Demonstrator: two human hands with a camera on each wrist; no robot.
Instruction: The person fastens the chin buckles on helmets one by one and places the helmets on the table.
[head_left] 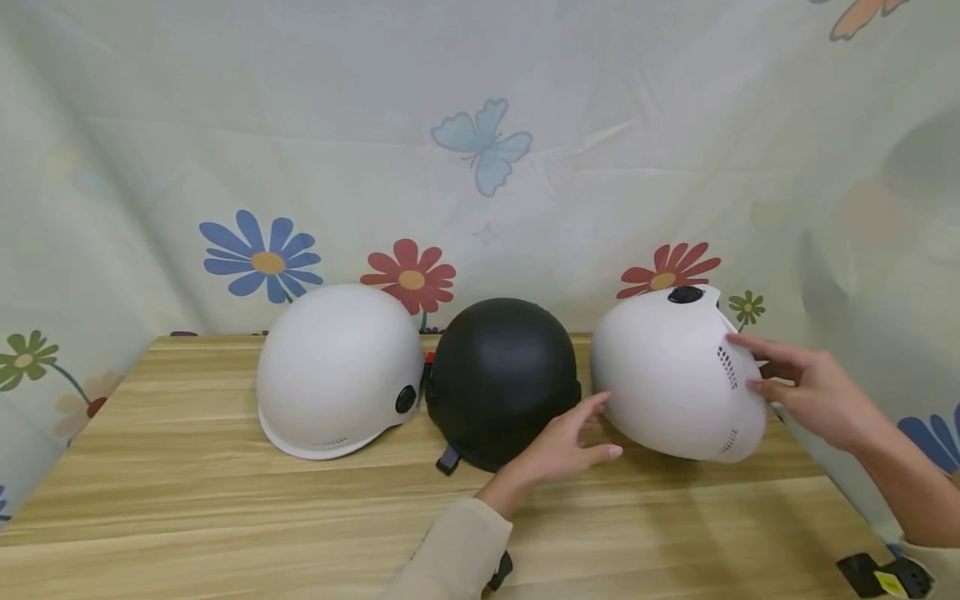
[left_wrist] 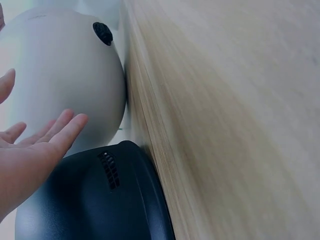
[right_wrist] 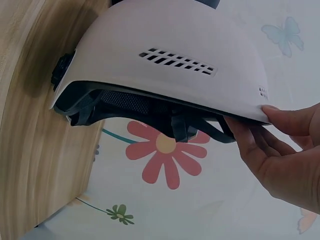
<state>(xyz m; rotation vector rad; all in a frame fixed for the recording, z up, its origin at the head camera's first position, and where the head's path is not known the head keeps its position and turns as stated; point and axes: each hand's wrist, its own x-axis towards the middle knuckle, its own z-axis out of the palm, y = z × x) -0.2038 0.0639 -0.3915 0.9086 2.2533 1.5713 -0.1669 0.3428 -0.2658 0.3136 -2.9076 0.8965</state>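
Note:
On the right of the table, a white helmet (head_left: 667,383) stands tilted, with a black round knob near its top and small slotted vents. My right hand (head_left: 821,396) pinches its rim between thumb and fingers; the right wrist view shows the thumb on the outer shell (right_wrist: 200,45) and fingers under the edge, beside dark straps (right_wrist: 185,127). My left hand (head_left: 562,446) reaches past a black helmet (head_left: 506,383) toward the white one's left side, fingers loosely extended. Whether those fingertips touch the shell I cannot tell. The left wrist view has this hand (left_wrist: 32,160) holding nothing.
Another white helmet (head_left: 337,367) sits at the left, beside the black one. All are on a wood-grain table (head_left: 225,517) before a hanging flower-and-butterfly cloth (head_left: 337,125). A black device with a yellow label (head_left: 888,579) is by my right sleeve.

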